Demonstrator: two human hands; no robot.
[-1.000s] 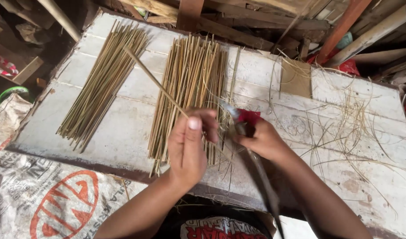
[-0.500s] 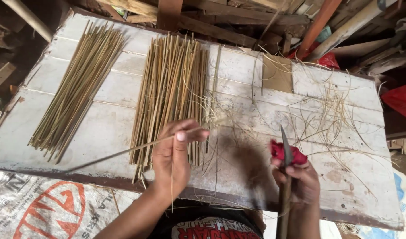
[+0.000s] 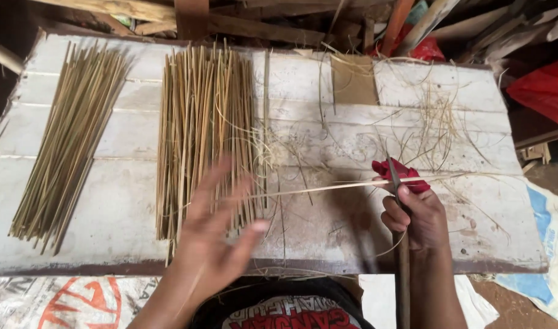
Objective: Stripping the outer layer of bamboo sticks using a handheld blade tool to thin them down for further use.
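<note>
Our right hand (image 3: 417, 219) is clenched around a knife with a red cloth-wrapped grip (image 3: 396, 183), blade up, and a thin pale bamboo sliver (image 3: 327, 186) lies across that blade, running left toward our left hand (image 3: 213, 244) (blurred, fingers spread, holding nothing). Under the left hand sits the middle bundle of split bamboo sticks (image 3: 203, 128) on the white plank board (image 3: 126, 122). A white sack with a red round emblem (image 3: 66, 301) lies below the board's near edge, at the left.
</note>
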